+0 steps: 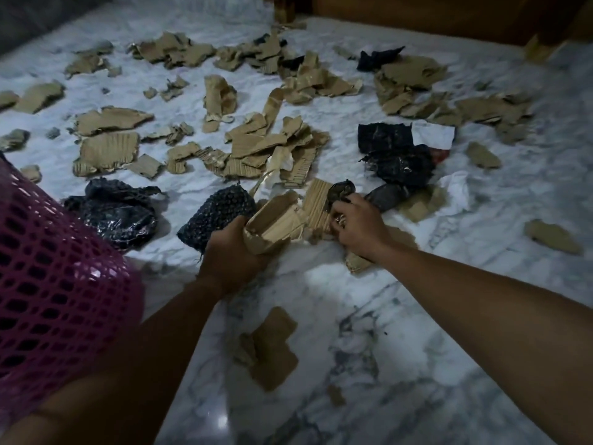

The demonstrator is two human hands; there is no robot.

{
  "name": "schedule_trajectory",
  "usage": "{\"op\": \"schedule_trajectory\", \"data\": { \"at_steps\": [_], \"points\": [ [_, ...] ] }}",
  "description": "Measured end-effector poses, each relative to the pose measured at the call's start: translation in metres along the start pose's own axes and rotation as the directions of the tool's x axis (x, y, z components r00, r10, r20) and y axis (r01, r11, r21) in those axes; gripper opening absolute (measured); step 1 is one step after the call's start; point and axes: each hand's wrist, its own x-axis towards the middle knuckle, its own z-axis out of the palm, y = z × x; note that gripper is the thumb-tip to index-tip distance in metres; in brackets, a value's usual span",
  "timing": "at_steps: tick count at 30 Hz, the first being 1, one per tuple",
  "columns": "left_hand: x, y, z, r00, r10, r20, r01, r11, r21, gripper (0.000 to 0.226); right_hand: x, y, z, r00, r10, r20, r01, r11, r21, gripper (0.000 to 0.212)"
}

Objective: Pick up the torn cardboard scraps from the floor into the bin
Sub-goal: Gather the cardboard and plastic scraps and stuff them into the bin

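- Gathering in handfuls is the way this gets done quickest: a bundle of cardboard scraps [276,223] is gripped by the left hand [231,255], fingers curled round it, a little way out from the pink mesh bin [48,268].
- Further from the bin, a dark crumpled piece [341,191] is pinched in the right hand [357,221]; cardboard or plastic can't be told.
- It should be tucked into the bundle before anything is carried over, so nothing gets dropped.
- Loads of scraps [253,139] are left on the floor [353,300] beyond the bin, plus one closer piece [272,345], so more trips should be expected.
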Motion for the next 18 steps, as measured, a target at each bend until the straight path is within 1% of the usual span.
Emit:
{"op": "schedule_trajectory", "data": {
  "at_steps": [2,3,5,7,8,9,10,11,12,13,14,15,16,17,18],
  "points": [
    [0.005,0.014,-0.005,0.994,-0.075,0.078,0.085,0.988,-0.131,0.056,-0.003,0.001,-0.012,0.998,0.015,0.056,-0.020,0.996,0.085,0.009],
    [0.008,0.022,-0.009,0.984,-0.106,0.145,0.134,0.972,-0.195,0.050,-0.004,0.001,-0.019,0.998,0.019,0.064,-0.029,0.986,0.166,0.010],
    [0.019,0.036,-0.018,0.952,-0.158,0.261,0.218,0.951,-0.218,0.034,-0.003,0.000,-0.029,0.999,0.038,0.024,-0.044,0.937,0.346,0.014],
    [0.030,0.048,-0.028,0.944,-0.173,0.282,0.241,0.944,-0.226,0.021,-0.002,-0.001,-0.039,0.995,0.083,-0.063,-0.046,0.893,0.449,0.017],
    [0.034,0.053,-0.033,0.945,-0.180,0.271,0.251,0.935,-0.251,0.017,0.000,-0.003,-0.046,0.989,0.107,-0.102,-0.045,0.877,0.479,0.024],
    [0.038,0.057,-0.039,0.946,-0.197,0.259,0.266,0.926,-0.269,0.016,0.004,-0.005,-0.050,0.982,0.151,-0.111,-0.075,0.859,0.506,0.035],
    [0.041,0.058,-0.043,0.944,-0.211,0.254,0.281,0.918,-0.279,0.015,0.006,-0.009,-0.055,0.973,0.214,-0.090,-0.130,0.824,0.551,0.047],
    [0.044,0.059,-0.046,0.942,-0.220,0.254,0.290,0.914,-0.283,0.014,0.012,-0.013,-0.059,0.953,0.300,-0.045,-0.211,0.762,0.612,0.058],
    [0.048,0.058,-0.047,0.938,-0.221,0.266,0.294,0.916,-0.275,0.014,0.017,-0.017,-0.061,0.920,0.391,0.029,-0.305,0.668,0.679,0.067],
    [0.052,0.057,-0.046,0.932,-0.225,0.283,0.299,0.919,-0.257,0.016,0.024,-0.020,-0.061,0.872,0.473,0.123,-0.405,0.558,0.724,0.075],
    [0.057,0.053,-0.042,0.921,-0.236,0.311,0.311,0.926,-0.216,0.025,0.029,-0.023,-0.060,0.824,0.530,0.201,-0.490,0.487,0.723,0.081],
    [0.060,0.049,-0.036,0.907,-0.250,0.340,0.315,0.937,-0.152,0.042,0.034,-0.024,-0.055,0.780,0.569,0.260,-0.571,0.477,0.669,0.084],
    [0.062,0.045,-0.029,0.899,-0.260,0.353,0.302,0.951,-0.066,0.063,0.035,-0.026,-0.050,0.756,0.586,0.292,-0.628,0.521,0.579,0.083],
    [0.065,0.040,-0.021,0.894,-0.255,0.368,0.272,0.962,0.007,0.081,0.035,-0.027,-0.048,0.744,0.589,0.316,-0.665,0.605,0.437,0.078],
    [0.066,0.036,-0.012,0.892,-0.238,0.386,0.238,0.970,0.048,0.092,0.033,-0.027,-0.043,0.739,0.586,0.333,-0.670,0.693,0.267,0.075]
  ]
}}
